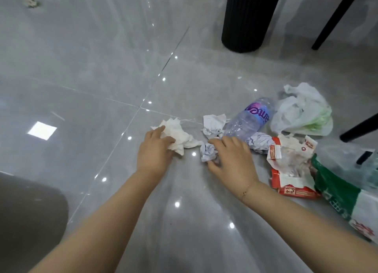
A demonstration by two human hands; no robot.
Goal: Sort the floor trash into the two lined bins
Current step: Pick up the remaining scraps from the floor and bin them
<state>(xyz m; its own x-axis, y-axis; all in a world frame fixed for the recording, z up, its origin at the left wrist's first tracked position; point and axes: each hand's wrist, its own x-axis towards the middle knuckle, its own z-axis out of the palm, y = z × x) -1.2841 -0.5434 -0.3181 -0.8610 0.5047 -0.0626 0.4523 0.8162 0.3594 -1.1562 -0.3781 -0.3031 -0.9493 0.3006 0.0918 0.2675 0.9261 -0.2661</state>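
Both arms reach down to the glossy grey tiled floor (pixel 92 68). The left hand (pixel 155 150) grips a crumpled white tissue (pixel 178 134), its fingers (pixel 170 140) curled into the tissue's near side. The right hand (pixel 233 158) closes around a small ball of white paper (pixel 207 151), fingers arched over the top and thumb underneath; a thin bracelet (pixel 246 189) sits on that wrist. Just behind lie 2 more paper wads, 1 (pixel 213 124) beside the neck end of a crushed clear plastic bottle (pixel 249 118) with a purple label, the other (pixel 259 143) just right of the hand. Further right sit a white plastic bag (pixel 302 111), a torn red and white carton (pixel 290 166) and a green and white bag (pixel 343 193). A black ribbed cylinder (pixel 247 21) stands upright beyond them. No bin liner is in sight from here.
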